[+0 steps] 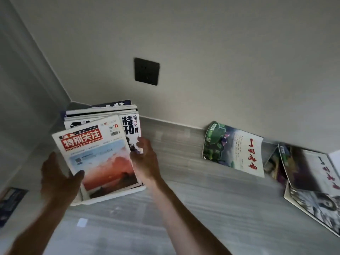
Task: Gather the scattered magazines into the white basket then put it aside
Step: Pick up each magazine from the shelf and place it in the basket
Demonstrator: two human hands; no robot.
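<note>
- Head view: the white basket (pixel 117 195) sits on the grey floor (pixel 193 208) in the wall corner, stacked full of magazines.
- The left hand (pixel 58 178) grips the lower-left corner of the top red-titled magazine (pixel 97 155), thumb on its cover.
- The right hand (pixel 145 159) touches the stack's right edge, fingers loosely spread.
- To the right, a green-cover magazine (pixel 233 149) leans against the wall; more loose magazines (pixel 309 177) lie beyond it.
- A dark booklet (pixel 10 203) lies far left.
- A black wall socket (pixel 146 71) sits above the basket.

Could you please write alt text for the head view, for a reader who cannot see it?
A person's left hand and right hand settle a red-titled magazine onto a stack in a white basket on a grey floor. More magazines lean against the wall to the right.
</note>
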